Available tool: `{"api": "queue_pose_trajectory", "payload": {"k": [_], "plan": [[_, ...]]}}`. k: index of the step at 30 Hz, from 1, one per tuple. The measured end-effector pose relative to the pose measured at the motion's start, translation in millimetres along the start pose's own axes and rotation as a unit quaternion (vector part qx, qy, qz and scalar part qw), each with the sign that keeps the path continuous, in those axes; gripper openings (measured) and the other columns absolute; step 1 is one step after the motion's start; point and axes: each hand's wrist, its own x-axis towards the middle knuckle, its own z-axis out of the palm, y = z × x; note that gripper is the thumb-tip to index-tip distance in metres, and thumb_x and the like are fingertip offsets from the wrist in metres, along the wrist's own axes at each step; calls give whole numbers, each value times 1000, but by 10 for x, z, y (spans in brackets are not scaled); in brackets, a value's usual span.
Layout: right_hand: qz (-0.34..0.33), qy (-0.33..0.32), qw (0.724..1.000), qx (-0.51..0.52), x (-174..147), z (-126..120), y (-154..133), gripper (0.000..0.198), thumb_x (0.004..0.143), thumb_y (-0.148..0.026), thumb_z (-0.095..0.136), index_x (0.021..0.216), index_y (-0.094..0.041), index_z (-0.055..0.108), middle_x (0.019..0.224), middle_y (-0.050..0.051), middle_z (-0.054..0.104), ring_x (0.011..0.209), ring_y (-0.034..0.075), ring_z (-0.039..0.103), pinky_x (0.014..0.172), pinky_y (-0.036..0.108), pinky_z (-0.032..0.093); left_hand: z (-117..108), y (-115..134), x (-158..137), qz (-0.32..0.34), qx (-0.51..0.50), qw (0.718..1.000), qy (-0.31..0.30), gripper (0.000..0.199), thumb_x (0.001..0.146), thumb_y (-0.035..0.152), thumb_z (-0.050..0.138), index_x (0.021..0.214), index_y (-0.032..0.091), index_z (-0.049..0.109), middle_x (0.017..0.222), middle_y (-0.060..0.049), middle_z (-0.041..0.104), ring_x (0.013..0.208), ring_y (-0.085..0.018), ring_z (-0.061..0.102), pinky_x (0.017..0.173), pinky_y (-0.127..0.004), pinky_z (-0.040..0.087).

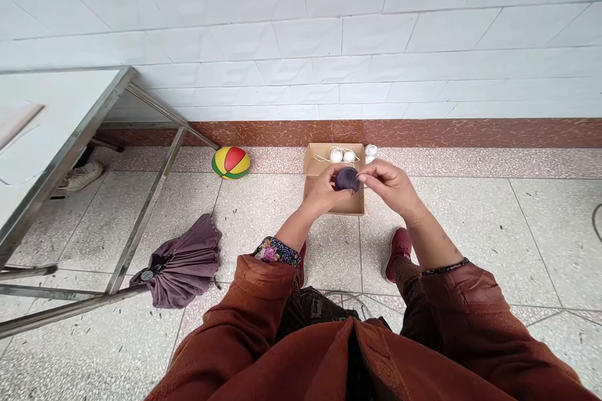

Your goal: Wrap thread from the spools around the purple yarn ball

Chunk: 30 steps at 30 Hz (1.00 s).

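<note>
A ball of dark purple yarn [347, 180] is gripped in my left hand [324, 191], its fingers curled round the left side. My right hand [389, 187] is closed in a pinch at the ball's right edge; what looks like a strand there is too fine to make out clearly. Below and beyond both hands lies a shallow cardboard box [360, 205] on the floor. Inside its far end sit two white yarn balls [336, 155] with loose white strands. Another white yarn ball [371, 150] rests just outside the box's far right corner.
A metal-framed table [113, 84] stands at the left, with a folded purple umbrella [188, 263] by its leg. A yellow, red and green ball [231, 163] lies near the tiled wall [338, 69]. A shoe [81, 177] shows under the table. My red shoe [397, 254] is below.
</note>
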Motion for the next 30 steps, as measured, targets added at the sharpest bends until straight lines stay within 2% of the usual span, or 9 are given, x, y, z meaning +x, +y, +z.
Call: {"api": "queue_pose_trajectory", "payload": {"k": [3,6,9,13,19,23,24,26,30], "plan": [[26,85,996,-24,42,-38,159,29,100,-54,74,90,-27,74,87,3,71,82,22,61,80,39,51,72,11,-80,-17,-51,994,-96,57,68,30,93,121,23,72,114,-7,74,102,-23,67,98,-41,53],[55,101,992,-45,46,6,336,28,101,-51,70,88,-26,71,86,3,70,79,22,60,78,38,50,119,24,-106,-15,-148,982,-118,63,66,29,95,124,24,71,117,-7,74,107,-23,68,99,-39,53],[81,75,992,-66,18,117,476,25,103,-44,63,87,-25,68,82,2,68,77,22,60,76,36,49,120,54,-91,-9,-225,972,-74,69,64,27,97,127,25,69,124,-8,74,116,-25,68,103,-39,53],[84,19,990,-107,-27,262,564,18,101,-38,61,91,-25,67,87,5,70,84,25,64,78,37,49,52,70,-37,-28,-262,964,-22,57,68,34,94,117,22,67,123,-10,74,122,-28,69,106,-45,53],[28,-78,988,-127,-65,317,429,21,105,-35,59,88,-25,65,86,4,70,80,22,63,80,36,50,-96,-33,119,-8,-250,963,100,57,67,33,92,113,25,59,116,-3,72,112,-21,70,100,-38,54],[-40,-158,982,-92,-72,270,218,23,109,-37,60,91,-25,68,85,2,71,78,19,62,79,34,51,-133,-106,203,-4,-168,973,155,61,63,29,92,114,25,58,114,-3,72,109,-20,68,100,-38,53],[-58,-157,982,-84,-68,246,169,23,110,-38,59,94,-25,70,86,2,71,78,19,62,79,34,52,-127,-114,207,-2,-138,978,158,63,62,27,93,115,24,58,115,-3,72,109,-21,68,101,-39,53],[-83,-114,987,-78,-48,181,96,24,111,-41,60,98,-26,73,89,3,73,81,20,64,80,34,53,-99,-114,190,-3,-86,987,134,65,61,25,94,116,24,60,115,-4,72,109,-22,67,104,-40,52],[-74,30,992,-94,17,29,102,28,111,-46,62,94,-27,74,91,4,73,87,22,66,83,38,54,-2,-78,65,-24,-63,998,-4,59,65,25,94,116,23,64,114,-4,71,103,-20,66,102,-39,50]]}}
